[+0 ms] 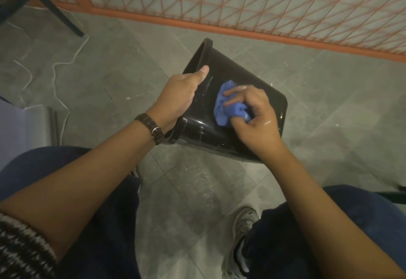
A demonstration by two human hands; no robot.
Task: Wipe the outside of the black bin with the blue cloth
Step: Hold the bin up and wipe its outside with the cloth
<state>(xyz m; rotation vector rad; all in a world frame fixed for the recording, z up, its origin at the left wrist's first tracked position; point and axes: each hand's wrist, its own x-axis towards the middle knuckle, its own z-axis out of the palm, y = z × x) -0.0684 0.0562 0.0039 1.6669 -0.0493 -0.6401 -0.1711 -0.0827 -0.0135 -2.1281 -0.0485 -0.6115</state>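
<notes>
Tipping the black bin [237,81] on its side above the floor [109,81], you grip its rim with your left hand [178,98] to steady it, so your right hand [252,114], clenched on the blue cloth [226,107], can rub the upturned wall.

Blue cloth [228,105] on glossy black bin [230,74], grey tiled floor [109,85], orange lattice fence [241,4].

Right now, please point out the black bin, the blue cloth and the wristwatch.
black bin [232,74]: head view, bare upper side wall.
blue cloth [222,111]: head view, bunched middle under the fingers.
wristwatch [151,128]: head view, brown strap on the left wrist.
</notes>
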